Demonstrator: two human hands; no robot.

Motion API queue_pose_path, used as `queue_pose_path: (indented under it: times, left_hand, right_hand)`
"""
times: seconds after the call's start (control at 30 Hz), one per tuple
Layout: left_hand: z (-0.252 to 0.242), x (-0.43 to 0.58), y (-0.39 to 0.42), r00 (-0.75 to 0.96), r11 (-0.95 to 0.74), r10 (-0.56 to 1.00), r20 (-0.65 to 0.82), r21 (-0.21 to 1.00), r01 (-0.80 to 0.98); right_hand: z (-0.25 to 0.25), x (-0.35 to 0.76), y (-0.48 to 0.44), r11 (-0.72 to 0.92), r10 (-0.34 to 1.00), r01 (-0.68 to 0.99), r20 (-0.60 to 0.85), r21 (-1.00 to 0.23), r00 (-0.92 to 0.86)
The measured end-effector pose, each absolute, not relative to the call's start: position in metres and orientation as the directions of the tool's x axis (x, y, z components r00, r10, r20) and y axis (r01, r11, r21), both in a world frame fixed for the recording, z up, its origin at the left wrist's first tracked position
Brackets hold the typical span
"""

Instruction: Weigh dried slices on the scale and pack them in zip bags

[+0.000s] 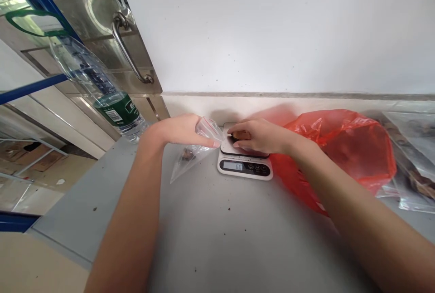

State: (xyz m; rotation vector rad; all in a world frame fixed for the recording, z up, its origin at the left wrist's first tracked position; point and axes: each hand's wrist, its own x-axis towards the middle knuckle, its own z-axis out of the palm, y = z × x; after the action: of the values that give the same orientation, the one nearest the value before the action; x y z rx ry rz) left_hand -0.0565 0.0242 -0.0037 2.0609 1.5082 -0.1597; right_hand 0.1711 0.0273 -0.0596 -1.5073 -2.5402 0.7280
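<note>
My left hand (185,130) grips a clear zip bag (195,159) near its mouth, just left of the scale. Some small brown pieces lie low in the bag. A white digital kitchen scale (222,170) sits on the grey table with its display lit, reading what looks like 60. Over its platform, my right hand (260,135) has its fingers closed around a brown dried piece (241,135), whose exact kind I cannot make out. Those fingers partly cover the piece and the platform.
Right of the scale lies an open red plastic bag (340,148). Beyond it are clear bags (411,161) with long dark brown pieces. At the left a large water bottle (115,107) stands at the table's edge. A white wall (272,30) rises behind; dark crumbs dot the table (210,238).
</note>
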Motion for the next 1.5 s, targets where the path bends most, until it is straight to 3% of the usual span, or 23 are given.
queue_pose_path:
  times: [0.1, 0.3, 0.43, 0.7, 0.93, 1.1, 1.23, 1.4, 1.5]
  left_hand:
    - [-0.005, -0.052, 0.024, 0.326, -0.196, 0.839, -0.436, 0.319, 0.927]
    - [-0.007, -0.046, 0.024, 0.368, -0.200, 0.804, -0.467, 0.370, 0.907]
    - [-0.008, -0.040, 0.023, 0.360, -0.182, 0.793, -0.491, 0.374, 0.910]
    - [-0.008, -0.033, 0.021, 0.376, -0.224, 0.787, -0.490, 0.341, 0.913]
    - [-0.015, -0.027, 0.023, 0.428, -0.252, 0.767, -0.479, 0.388, 0.886]
    - [-0.018, -0.021, 0.023, 0.507, -0.310, 0.738, -0.445, 0.444, 0.841]
    - [-0.017, -0.022, 0.022, 0.473, -0.289, 0.756, -0.453, 0.418, 0.861]
    - [-0.014, -0.024, 0.023, 0.565, -0.358, 0.725, -0.393, 0.486, 0.797]
    - [-0.011, -0.025, 0.021, 0.533, -0.336, 0.750, -0.391, 0.467, 0.817]
  right_hand:
    - [-0.050, 0.174, 0.021, 0.318, 0.874, 0.839, -0.207, -0.441, -0.440]
    - [-0.042, 0.175, 0.013, 0.131, 0.895, 0.803, -0.279, -0.582, -0.348]
    - [-0.042, 0.175, 0.013, 0.033, 0.917, 0.804, -0.302, -0.594, -0.261]
    - [-0.038, 0.179, 0.013, 0.032, 0.916, 0.777, -0.293, -0.629, -0.275]
    - [-0.022, 0.191, 0.010, 0.179, 0.939, 0.678, -0.081, -0.713, -0.333]
    - [-0.024, 0.187, 0.010, 0.193, 0.895, 0.606, -0.114, -0.772, -0.431]
    - [-0.029, 0.186, 0.012, 0.175, 0.914, 0.602, -0.098, -0.779, -0.393]
    - [-0.027, 0.179, 0.006, 0.137, 0.919, 0.579, -0.115, -0.804, -0.377]
    - [-0.025, 0.173, 0.001, 0.125, 0.933, 0.495, -0.068, -0.860, -0.352]
